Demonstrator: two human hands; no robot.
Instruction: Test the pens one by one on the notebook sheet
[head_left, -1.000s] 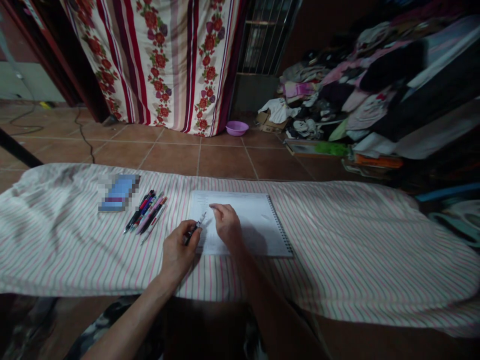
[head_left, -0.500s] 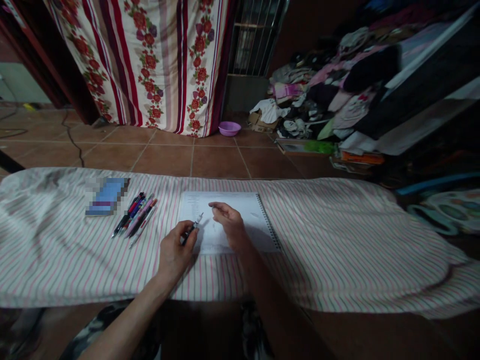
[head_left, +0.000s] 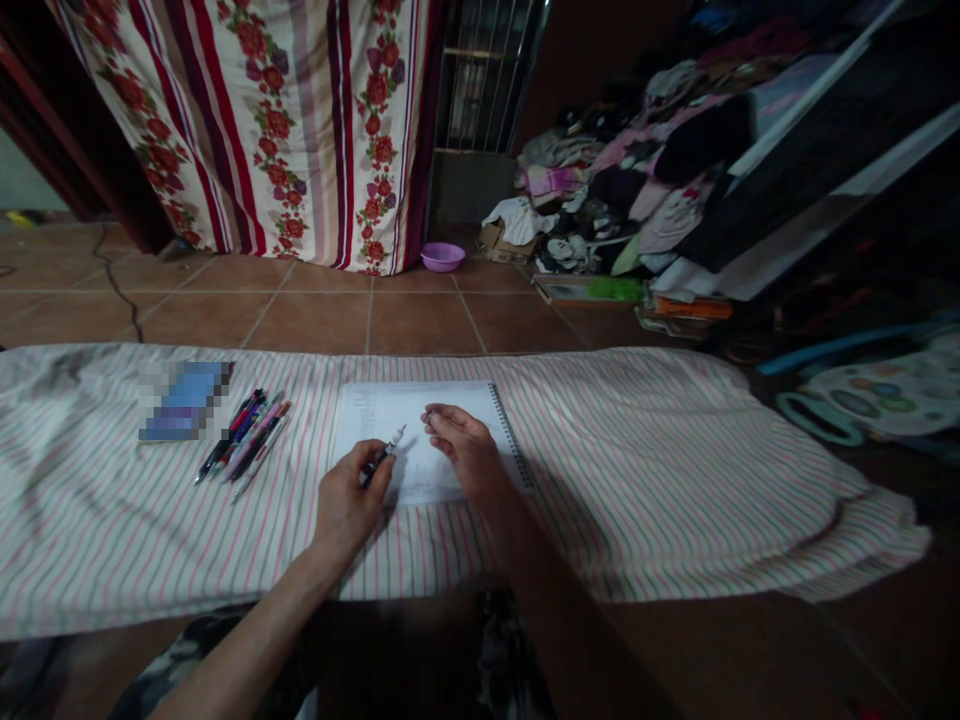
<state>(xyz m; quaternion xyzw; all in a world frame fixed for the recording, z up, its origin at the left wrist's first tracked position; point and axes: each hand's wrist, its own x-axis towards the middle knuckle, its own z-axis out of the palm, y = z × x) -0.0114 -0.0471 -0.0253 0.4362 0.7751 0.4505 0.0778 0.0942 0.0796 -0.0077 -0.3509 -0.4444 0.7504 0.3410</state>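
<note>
My left hand [head_left: 352, 490] is closed around a pen [head_left: 385, 455] with a dark barrel and a pale front part. Its thin tip points up and to the right, over the notebook's page. My right hand [head_left: 465, 445] hovers over the same page, thumb and forefinger pinched together. Something small and greyish shows at those fingertips, too small to name. Beneath both hands lies an open spiral notebook [head_left: 420, 400], its coil along the right side. Left of it, several pens [head_left: 244, 440] lie side by side on the striped cloth [head_left: 637, 470].
A flat blue item [head_left: 184, 400], blurred out, lies at the left beyond the pens. Past the cloth are a tiled floor [head_left: 315, 315], a purple basin [head_left: 442, 257], a floral curtain [head_left: 315, 130] and a heap of clothes [head_left: 600, 180]. A patterned light-coloured object [head_left: 877, 390] is at the right.
The view has turned slightly, so the notebook and pens sit further left. My right fingertips have drawn together into a tighter pinch. My left hand keeps hold of the pen.
</note>
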